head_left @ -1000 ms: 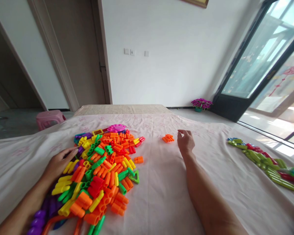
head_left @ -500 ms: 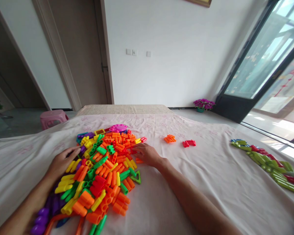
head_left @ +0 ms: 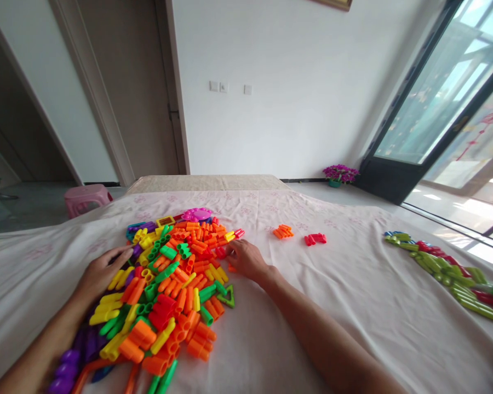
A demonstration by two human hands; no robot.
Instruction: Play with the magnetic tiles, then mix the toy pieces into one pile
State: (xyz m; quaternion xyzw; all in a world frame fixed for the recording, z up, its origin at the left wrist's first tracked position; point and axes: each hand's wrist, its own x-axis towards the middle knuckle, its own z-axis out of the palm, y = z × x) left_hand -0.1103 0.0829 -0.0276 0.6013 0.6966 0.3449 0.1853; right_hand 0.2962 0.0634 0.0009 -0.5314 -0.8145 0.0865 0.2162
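A heap of tube-shaped plastic building blocks (head_left: pixel 175 284) in orange, red, yellow, green and purple lies on the cloth-covered bed in front of me. My right hand (head_left: pixel 246 257) is at the heap's right edge, its fingers curled in and closed at a red building block (head_left: pixel 221 252). The fingertips are partly hidden behind the hand. Along the heap's left side rests my left hand (head_left: pixel 102 268), fingers stretched out beside yellow and purple blocks, with nothing visible in it.
Apart from the heap lie an orange block (head_left: pixel 283 231) and a red block (head_left: pixel 315 239). A row of lime-green, red and blue pieces (head_left: pixel 443 268) stretches along the right side. A pink flower-shaped piece (head_left: pixel 197 214) tops the heap's far end. Beyond the bed stands a pink stool (head_left: pixel 87 200).
My right hand has drawn slightly back to the right and its fingers have curled in at the red block. My left hand stays at the heap's left side. The view has shifted slightly.
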